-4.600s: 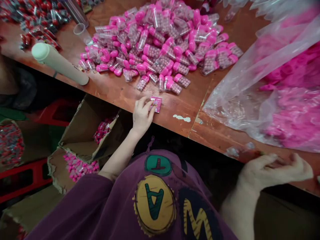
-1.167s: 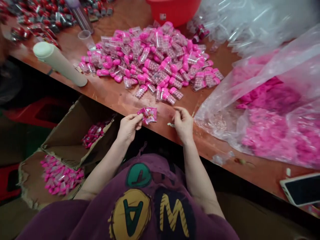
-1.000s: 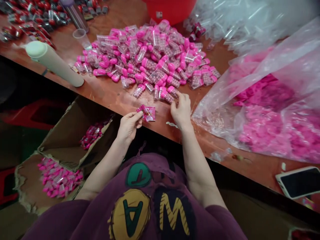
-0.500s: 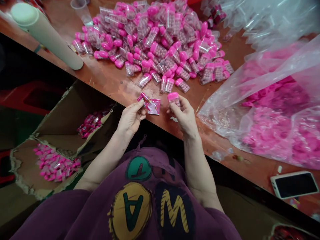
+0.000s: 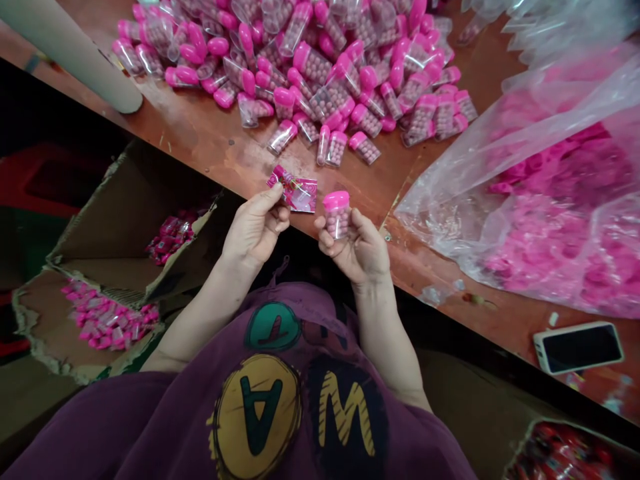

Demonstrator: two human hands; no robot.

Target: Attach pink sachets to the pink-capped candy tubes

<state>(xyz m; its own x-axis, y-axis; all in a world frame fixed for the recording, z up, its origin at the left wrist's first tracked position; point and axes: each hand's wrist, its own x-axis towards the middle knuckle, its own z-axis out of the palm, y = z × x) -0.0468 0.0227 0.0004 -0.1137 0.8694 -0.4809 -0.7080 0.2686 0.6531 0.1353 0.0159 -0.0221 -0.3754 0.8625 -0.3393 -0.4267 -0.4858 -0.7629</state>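
Observation:
Between thumb and fingers, my left hand (image 5: pixel 259 223) pinches a small pink printed wrapper (image 5: pixel 301 193) above the table's front edge. My right hand (image 5: pixel 361 251) holds a clear candy container (image 5: pixel 337 215) upright on its fingers; it has a pink lid and small round pale-pink candies inside. Container and wrapper are close together but apart. Beyond both hands a large pile of similar pink-capped candy containers (image 5: pixel 320 67) covers the tabletop, most of them lying on their sides.
On the brown table (image 5: pixel 200 143), a pale cylinder (image 5: pixel 95 53) stands at left. At right lie a clear plastic bag of pink pieces (image 5: pixel 545 247) and a phone (image 5: pixel 580 348). Cardboard boxes (image 5: pixel 100 247) below hold pink packets and containers. Another box (image 5: pixel 565 453) sits bottom right.
My right hand has turned palm-up, bringing the container upright and lower, into fuller view. The left hand still pinches the wrapper. The whole view has shifted, with the pile now higher in the picture.

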